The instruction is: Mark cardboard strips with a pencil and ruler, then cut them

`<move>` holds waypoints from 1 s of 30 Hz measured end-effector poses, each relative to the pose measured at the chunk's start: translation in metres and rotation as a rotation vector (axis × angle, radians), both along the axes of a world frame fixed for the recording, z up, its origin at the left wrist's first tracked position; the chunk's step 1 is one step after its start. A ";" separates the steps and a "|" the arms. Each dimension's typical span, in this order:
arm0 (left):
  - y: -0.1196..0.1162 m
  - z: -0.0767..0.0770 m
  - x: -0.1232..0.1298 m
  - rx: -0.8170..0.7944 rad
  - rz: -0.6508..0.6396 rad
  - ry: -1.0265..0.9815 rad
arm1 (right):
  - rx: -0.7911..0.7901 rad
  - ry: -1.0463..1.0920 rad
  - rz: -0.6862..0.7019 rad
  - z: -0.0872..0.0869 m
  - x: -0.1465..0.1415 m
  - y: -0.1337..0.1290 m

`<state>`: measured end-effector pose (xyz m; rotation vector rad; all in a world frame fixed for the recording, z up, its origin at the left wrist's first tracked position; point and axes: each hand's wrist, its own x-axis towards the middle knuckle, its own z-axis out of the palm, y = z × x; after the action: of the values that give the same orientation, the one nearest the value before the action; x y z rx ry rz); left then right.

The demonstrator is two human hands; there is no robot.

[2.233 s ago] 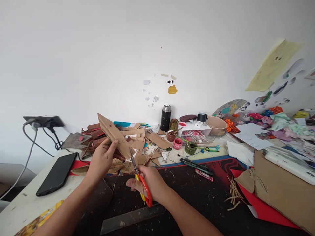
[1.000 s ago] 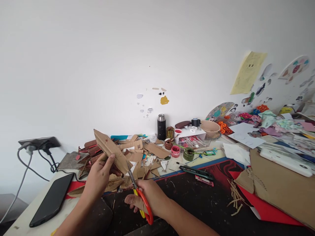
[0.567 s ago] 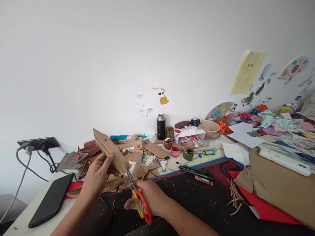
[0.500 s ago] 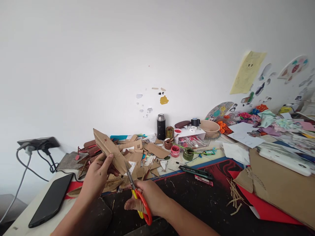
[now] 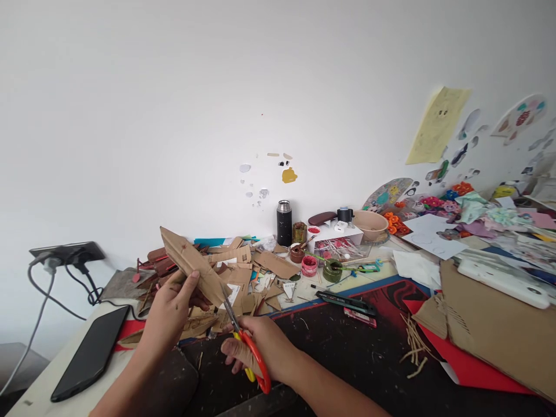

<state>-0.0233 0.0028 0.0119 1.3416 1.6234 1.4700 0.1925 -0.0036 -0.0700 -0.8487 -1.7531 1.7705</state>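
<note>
My left hand pinches a long, pointed piece of brown cardboard, thumb on its near face. The piece is tilted, its tip up to the left. In my right hand are scissors with red and yellow handles, my fingers and thumb around the grips. Their metal blades point up and left and meet the lower right end of the cardboard. How far they have cut in, I cannot tell. Below and behind my hands lies a heap of cardboard scraps.
A black phone and a power strip lie at the left. Behind the scraps stand a black flask and paint jars. A utility knife rests on the dark mat. Large cardboard covers the right side.
The cardboard and my left hand have shifted slightly left. My right thumb and the scissors' handles have moved a little, and the yellow handle now shows less.
</note>
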 end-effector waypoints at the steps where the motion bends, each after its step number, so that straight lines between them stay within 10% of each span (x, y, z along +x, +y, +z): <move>1: 0.001 -0.001 -0.001 -0.001 0.003 0.001 | -0.040 0.028 0.011 -0.005 -0.001 0.001; 30: -0.003 0.003 -0.003 -0.011 0.066 0.073 | 0.000 -0.013 -0.013 0.000 0.004 -0.002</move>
<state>-0.0263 -0.0004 0.0153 1.3617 1.7346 1.4639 0.1965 -0.0053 -0.0701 -0.8712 -1.7516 1.7598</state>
